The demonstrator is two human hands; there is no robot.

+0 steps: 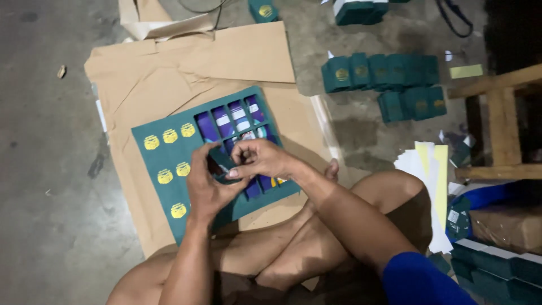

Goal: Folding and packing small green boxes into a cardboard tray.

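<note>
I sit cross-legged on a rough grey concrete floor (pixel 51 169), looking down at my two bare hands. In front of my knees lies a flat dark green card sheet (pixel 169 169) with small yellow emblems printed down its left part and rows of rectangular windows punched out of its right part. It rests on creased brown paper (pixel 186 73) spread over the floor.

My left hand (pixel 208 183) and right hand (pixel 259 159) meet over the sheet's near right part. Both grips are closed, fingertips pinched together on one small green cut-out piece (pixel 221 165), which is lifted slightly off the sheet.

Toward the far right of the floor stand rows of small folded green boxes (pixel 381 70), well apart from my hands. At the right edge sit a bare wooden frame (pixel 499 118) and a loose stack of white and yellow paper sheets (pixel 426 169). The floor to my left is bare concrete.
</note>
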